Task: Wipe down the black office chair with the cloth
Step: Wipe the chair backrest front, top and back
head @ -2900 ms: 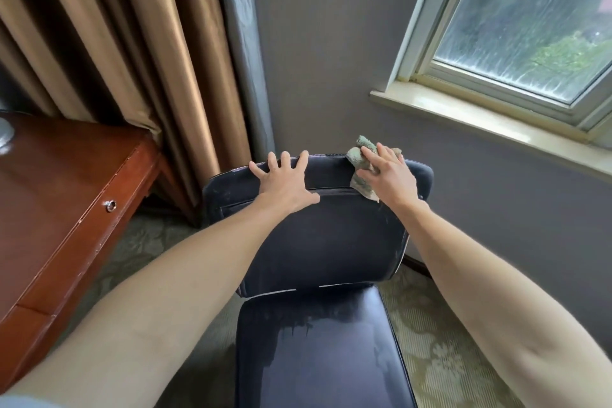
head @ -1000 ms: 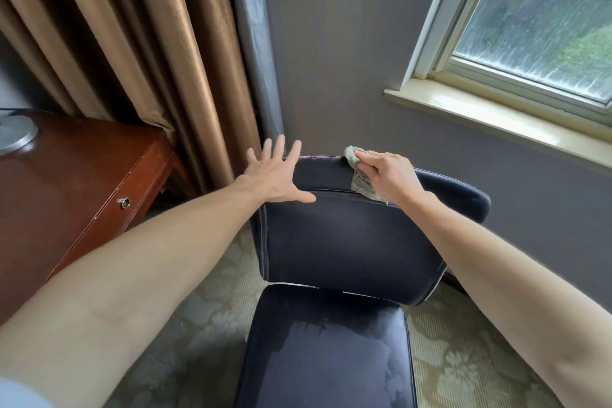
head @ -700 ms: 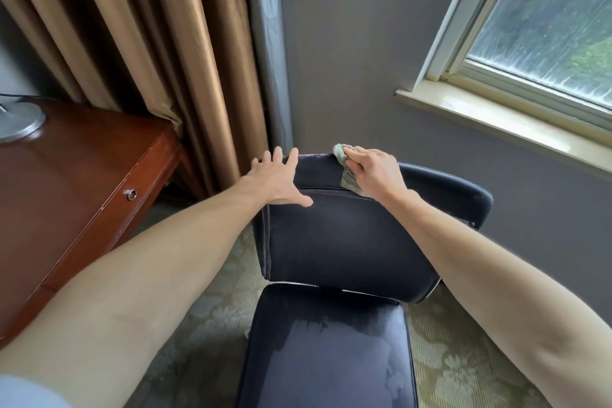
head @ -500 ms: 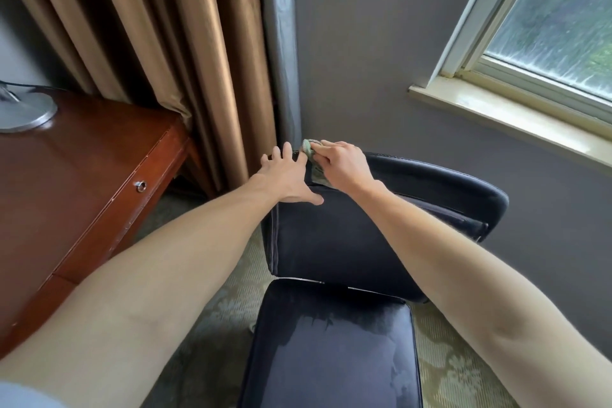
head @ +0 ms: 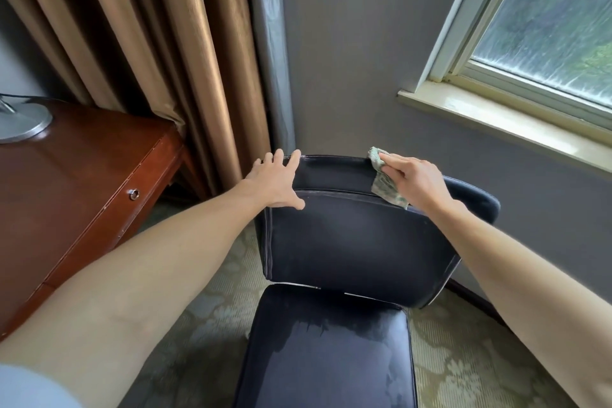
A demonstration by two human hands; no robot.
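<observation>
Two grips work the chair (head: 347,242): left grip (head: 275,184), flat and open, likely braces the corner under it; right grip (head: 414,180) pinches the cloth (head: 385,190) against the top edge.

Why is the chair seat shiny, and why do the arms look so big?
Head view: daylight from the window glares off the seat of the black office chair; the wide lens stretches the forearms near the edges and tilts the curtain; the right hand and cloth look sharp.
</observation>
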